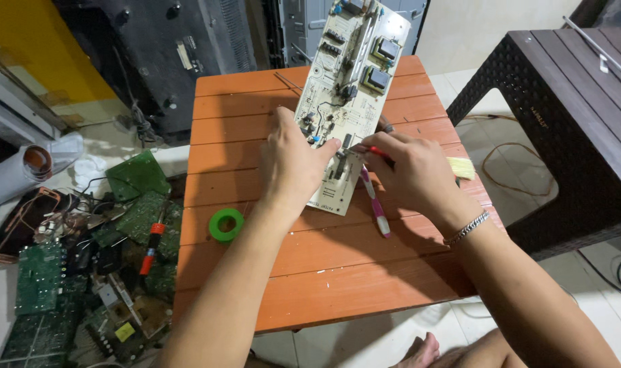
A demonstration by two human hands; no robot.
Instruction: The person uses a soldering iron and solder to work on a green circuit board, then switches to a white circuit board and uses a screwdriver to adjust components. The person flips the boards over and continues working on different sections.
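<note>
Far left on the floor: a rolled grey sheet (25, 167) and a heap of green circuit boards (48, 286), flat and densely populated, mixed with loose wires; a screwdriver with a red-and-black handle (150, 247) is seen lying among them. No proper container is in view; the scrap is simply piled loose. The worktop (338, 286) is made of orange slatted planks, paint-flecked and scuffed. A green tape ring (226, 224), round and glossy, lies flat near its left edge. The pale rectangular circuit board (351, 75) is set at the worktop's centre, its near end down and its far end raised, with dark coils and boxy components at that far end. Its lower left part is gripped by the left hand (291, 163), fingers curled around the edge, thumb on the face. A thin red-handled tool (377, 151) is pinched in the closed right hand (411, 176), with its tip on the board; a metal chain bracelet (466, 229) is worn on that wrist. A pink-and-white toothbrush (374, 203) lies just beside the board, under the right hand. Far right: a dark woven-textured plastic table (569, 123), with a brown cable (511, 170) looped on the tiled floor beneath it.
</note>
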